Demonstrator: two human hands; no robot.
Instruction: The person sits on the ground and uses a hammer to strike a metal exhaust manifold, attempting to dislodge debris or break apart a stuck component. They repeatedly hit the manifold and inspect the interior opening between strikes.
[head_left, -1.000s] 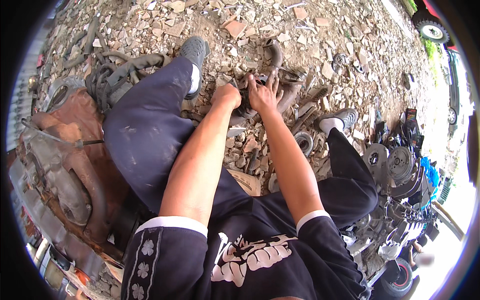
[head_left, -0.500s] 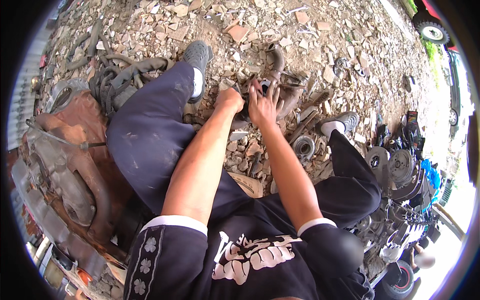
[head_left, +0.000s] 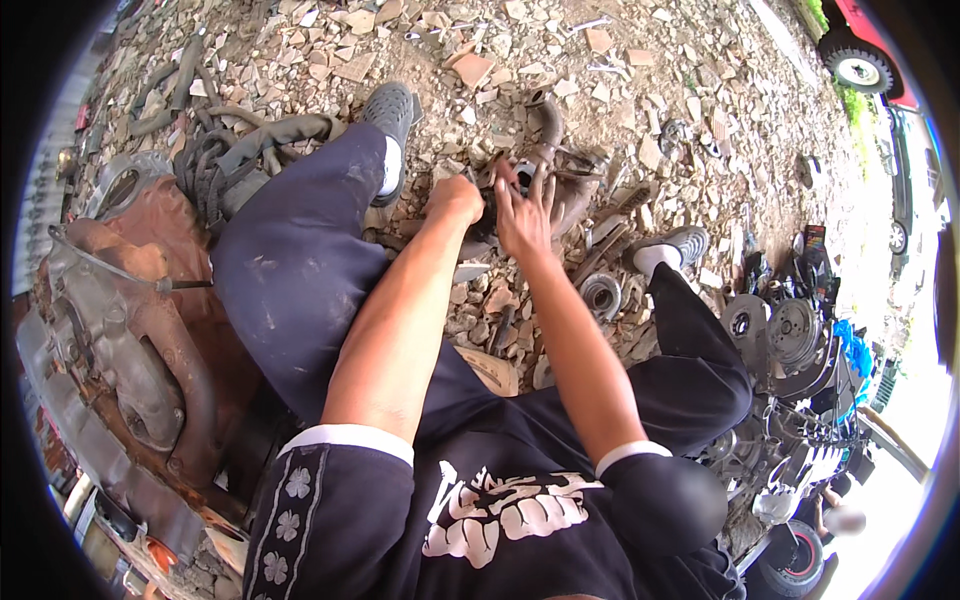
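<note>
Lying over rusty metal part, right hand keeps fingers spread apart, pointing away from body; part sits beneath them and to their right. Left hand curled at part's left side, fingers bent together; cannot tell what they grip. Curved pipe stretches beyond right fingertips. Ring-shaped metal piece lies right of right forearm, on stony ground. Dark hoses beyond left leg.

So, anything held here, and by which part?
Can't tell: the left hand is curled, any hold hidden; the right hand rests open on a brown metal part.
</note>
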